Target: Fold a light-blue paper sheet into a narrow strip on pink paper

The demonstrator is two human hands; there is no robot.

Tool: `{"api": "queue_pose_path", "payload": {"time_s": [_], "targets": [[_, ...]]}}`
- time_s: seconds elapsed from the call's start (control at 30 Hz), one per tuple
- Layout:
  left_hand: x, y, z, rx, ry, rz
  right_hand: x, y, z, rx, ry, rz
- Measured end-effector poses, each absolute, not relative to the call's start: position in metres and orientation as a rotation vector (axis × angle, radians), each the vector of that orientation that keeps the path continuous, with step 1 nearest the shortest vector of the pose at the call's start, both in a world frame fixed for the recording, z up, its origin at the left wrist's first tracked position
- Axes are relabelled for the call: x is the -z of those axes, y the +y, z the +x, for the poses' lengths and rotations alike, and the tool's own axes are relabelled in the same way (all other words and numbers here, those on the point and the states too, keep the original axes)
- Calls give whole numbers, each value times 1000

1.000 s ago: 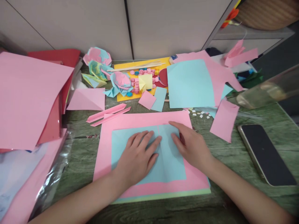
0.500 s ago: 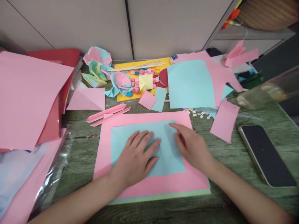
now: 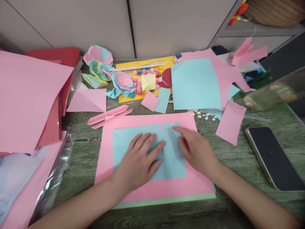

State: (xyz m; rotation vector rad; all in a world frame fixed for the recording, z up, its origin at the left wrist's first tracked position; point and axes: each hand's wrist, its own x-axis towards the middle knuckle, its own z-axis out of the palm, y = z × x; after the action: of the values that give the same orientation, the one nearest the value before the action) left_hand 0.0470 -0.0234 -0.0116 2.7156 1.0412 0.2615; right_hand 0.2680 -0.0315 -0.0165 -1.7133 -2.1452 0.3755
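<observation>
A light blue sheet of paper lies flat on a larger pink sheet. From its top edge a narrow, V-shaped split runs down, in line with a crease. My left hand rests flat and spread on the left part, its index fingertip beside the crease. On the right part, my right hand presses down near the edge with index finger stretched and thumb apart; the other fingers are curled and partly hidden. Two folded pink strips lie just beyond the pink sheet's top left corner.
A phone lies on the right. Paper flowers, a yellow sheet with small pompoms, and another blue sheet line the back. Large pink paper is piled on the left. A clear cylinder juts in from the right.
The short slit at the blue sheet's top edge has widened and lengthened downward. The right part has turned slightly, its bottom corner shifting left. Both hands keep nearly the same place.
</observation>
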Motion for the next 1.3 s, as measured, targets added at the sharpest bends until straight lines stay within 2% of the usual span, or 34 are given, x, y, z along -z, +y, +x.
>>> {"api": "queue_pose_path", "payload": {"time_s": [0.57,1.3], "targets": [[9,-17,45,-275,1091,2746,11,-32,270,-497,-2115,-1724],[6,-27,47,-231,976,2707,15,-32,269,-422,-2147,-1705]]}}
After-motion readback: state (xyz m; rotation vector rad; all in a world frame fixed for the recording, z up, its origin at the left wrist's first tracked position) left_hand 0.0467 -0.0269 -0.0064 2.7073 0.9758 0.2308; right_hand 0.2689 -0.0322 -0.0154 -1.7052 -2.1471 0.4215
